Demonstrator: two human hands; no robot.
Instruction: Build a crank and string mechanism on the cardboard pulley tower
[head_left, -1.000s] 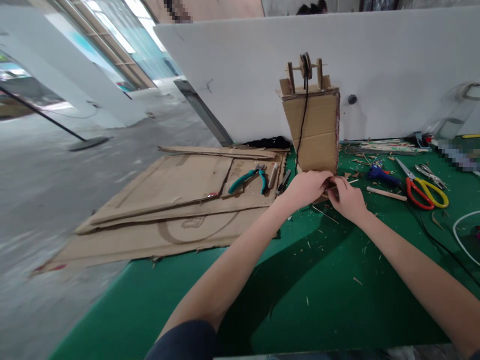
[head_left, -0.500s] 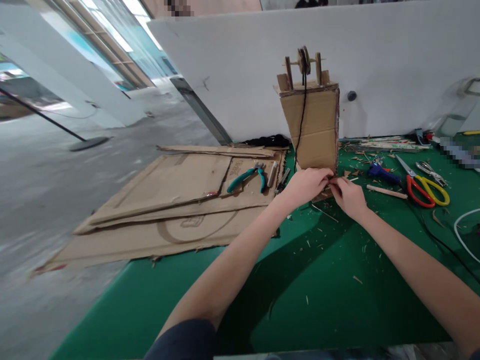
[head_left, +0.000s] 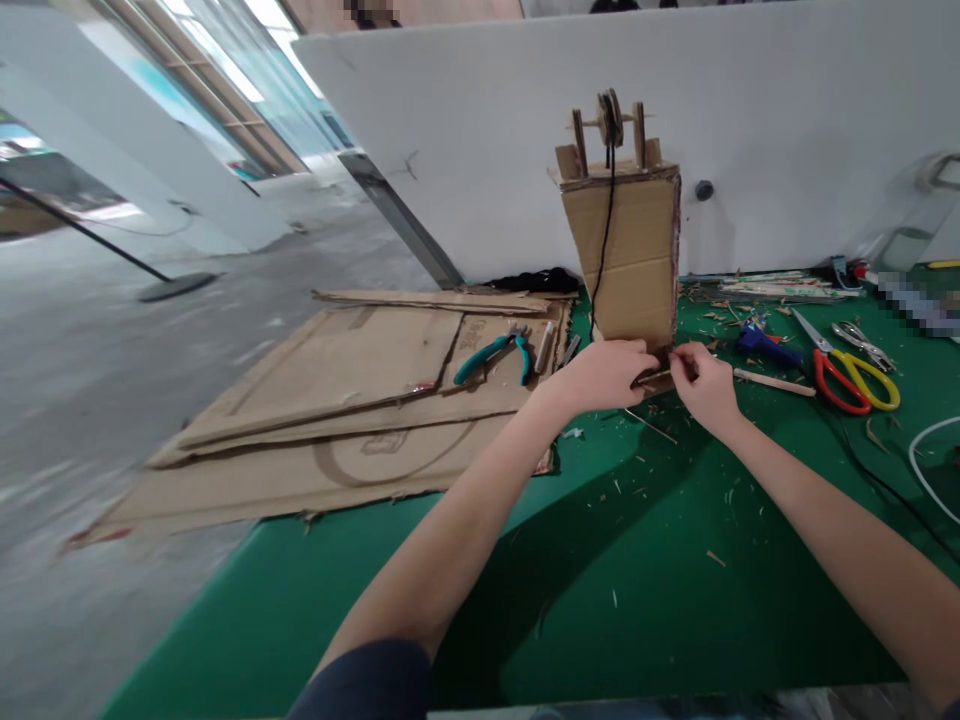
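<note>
A tall cardboard tower [head_left: 637,255] stands upright, with a cardboard pulley wheel [head_left: 609,118] on a thin axle between two posts at its top. Black string [head_left: 604,245] hangs from the wheel down the front. My left hand [head_left: 606,374] is closed at the foot of the tower, its fingers curled against the lower front. Beside it, my right hand [head_left: 705,388] is in a pinch at the lower right corner. A thin pale strip shows between the two hands. What the right fingertips hold is hidden.
Flat cardboard sheets [head_left: 330,370] lie left, with teal pliers [head_left: 491,355] on them. To the right are a wooden stick [head_left: 774,382], red-and-yellow scissors [head_left: 844,375], a blue glue gun [head_left: 766,345] and metal snips [head_left: 862,345]. Scraps litter the green table [head_left: 600,600]; a white panel [head_left: 480,150] stands behind.
My hands have drawn slightly apart at the tower's base, the right one moving a little right. A thin pale strip now shows between them.
</note>
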